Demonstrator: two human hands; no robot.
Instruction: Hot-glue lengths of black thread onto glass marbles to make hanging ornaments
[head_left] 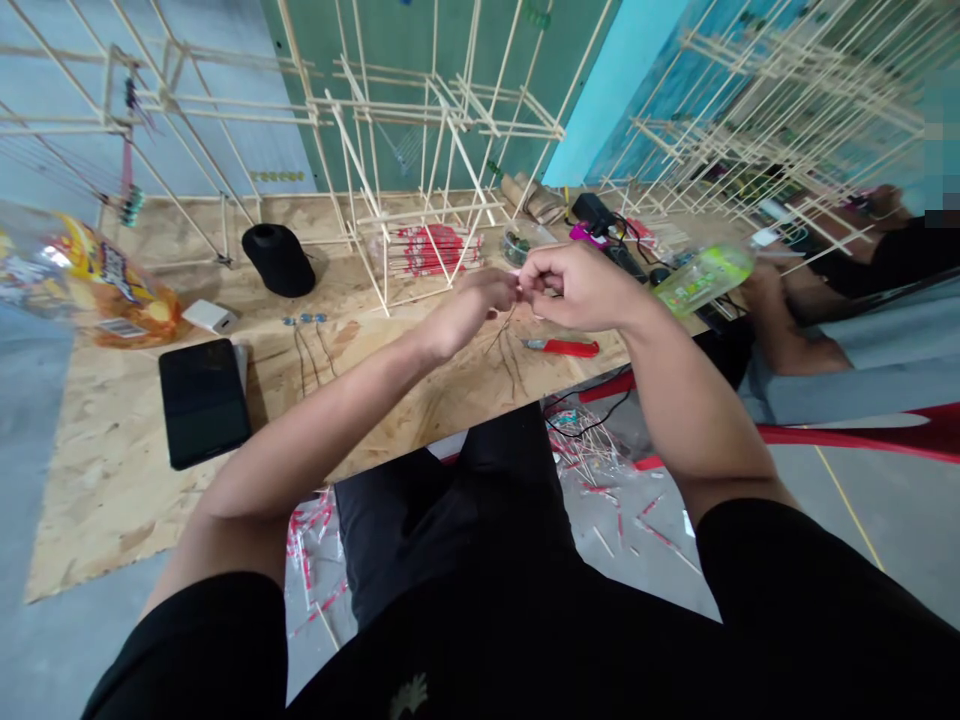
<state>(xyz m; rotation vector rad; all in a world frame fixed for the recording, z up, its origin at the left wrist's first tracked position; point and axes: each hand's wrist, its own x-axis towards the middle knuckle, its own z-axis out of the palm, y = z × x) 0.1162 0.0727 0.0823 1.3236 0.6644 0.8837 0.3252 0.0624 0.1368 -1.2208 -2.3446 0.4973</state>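
My left hand (474, 308) and my right hand (576, 287) meet above the wooden board (112, 450), fingertips pinched together. Thin dark threads (506, 345) hang down from between the fingers toward the board. What else the fingers pinch is too small to make out. Just below my right hand lies a red-handled cutter (564, 347). A frame of thin wooden sticks (420, 160) stands on the board right behind my hands, with a bundle of red-wrapped sticks (433, 250) inside it.
A black thread cone (278, 259), a white charger block (211, 317), a dark tablet (202, 400) and a snack bag (112, 290) sit to the left. Cables and small tools (607, 235) lie behind. Another person's arm (787, 320) rests at right. Scraps litter the floor (600, 480).
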